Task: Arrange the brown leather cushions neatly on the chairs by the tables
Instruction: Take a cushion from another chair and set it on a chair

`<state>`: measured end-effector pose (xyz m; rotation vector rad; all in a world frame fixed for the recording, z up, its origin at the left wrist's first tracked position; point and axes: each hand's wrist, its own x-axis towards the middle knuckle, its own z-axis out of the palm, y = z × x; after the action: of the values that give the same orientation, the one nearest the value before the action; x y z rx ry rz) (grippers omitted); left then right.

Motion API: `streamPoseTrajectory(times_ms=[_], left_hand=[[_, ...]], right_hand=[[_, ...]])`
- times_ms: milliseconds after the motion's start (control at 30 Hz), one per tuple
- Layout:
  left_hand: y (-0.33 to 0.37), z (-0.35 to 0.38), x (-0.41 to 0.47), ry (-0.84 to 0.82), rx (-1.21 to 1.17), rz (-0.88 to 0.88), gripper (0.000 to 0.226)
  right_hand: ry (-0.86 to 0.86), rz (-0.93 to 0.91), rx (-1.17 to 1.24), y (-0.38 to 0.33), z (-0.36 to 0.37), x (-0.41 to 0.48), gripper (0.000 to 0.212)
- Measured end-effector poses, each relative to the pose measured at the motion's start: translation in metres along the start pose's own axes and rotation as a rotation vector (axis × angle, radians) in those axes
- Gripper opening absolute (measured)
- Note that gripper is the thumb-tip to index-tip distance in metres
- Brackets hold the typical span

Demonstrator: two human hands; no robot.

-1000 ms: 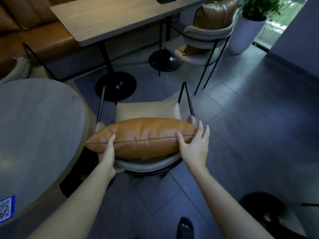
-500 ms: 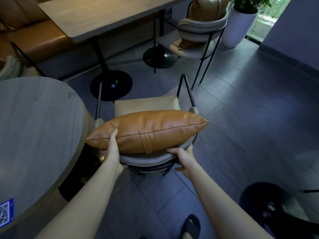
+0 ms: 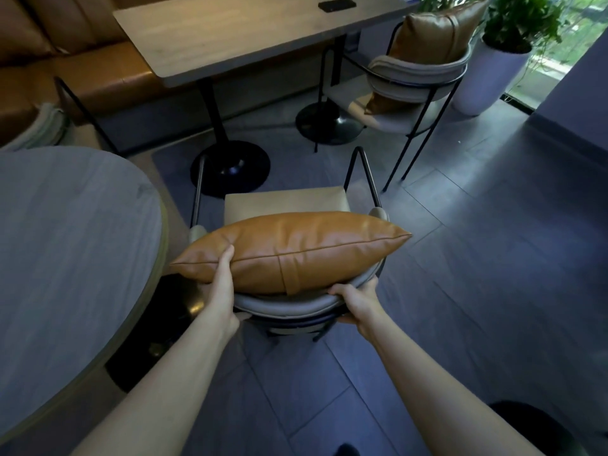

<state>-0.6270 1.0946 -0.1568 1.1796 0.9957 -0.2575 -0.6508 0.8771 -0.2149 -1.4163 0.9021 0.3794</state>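
A brown leather cushion (image 3: 296,251) stands on edge along the padded grey backrest of the near chair (image 3: 289,304), above its beige seat. My left hand (image 3: 223,281) holds the cushion's left end, thumb on its top face. My right hand (image 3: 357,302) grips the backrest at its right side, below the cushion. A second brown cushion (image 3: 434,34) leans upright in the far chair (image 3: 418,74) at the upper right.
A round grey table (image 3: 65,245) is close on the left. A rectangular wooden table (image 3: 237,37) with a black phone (image 3: 337,4) stands ahead, its black base (image 3: 230,169) just past the chair. A brown sofa (image 3: 82,70) is behind; a potted plant (image 3: 493,70) far right.
My right hand left the cushion's right end and took hold of the chair's backrest. The cushion's right corner now juts out free. My left hand stays on the cushion.
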Motion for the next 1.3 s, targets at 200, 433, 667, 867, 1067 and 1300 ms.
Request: streamPoseTrajectory(times_ms=[200,433,667,867,1067,1300], left_hand=[[0.022,0.03,0.028,0.018,-0.024,0.013,0.099],[0.057,0.05,0.066,0.014,-0.071,0.002,0.12],[0.09,0.071,0.101,0.035,-0.064,0.037,0.094],[0.122,0.095,0.137,0.064,-0.075,0.026,0.097],[0.154,0.121,0.172,0.118,-0.111,0.028,0.096],[0.177,0.149,0.193,0.124,-0.146,0.007,0.093]], right_hand=[[-0.057,-0.007,-0.079,-0.041,0.001,0.04,0.098],[-0.109,-0.009,-0.115,-0.084,0.023,0.081,0.107],[-0.139,0.001,-0.167,-0.131,0.048,0.119,0.11],[-0.136,0.02,-0.21,-0.175,0.074,0.157,0.107],[-0.133,0.018,-0.278,-0.221,0.096,0.193,0.09],[-0.121,0.021,-0.371,-0.264,0.112,0.234,0.105]])
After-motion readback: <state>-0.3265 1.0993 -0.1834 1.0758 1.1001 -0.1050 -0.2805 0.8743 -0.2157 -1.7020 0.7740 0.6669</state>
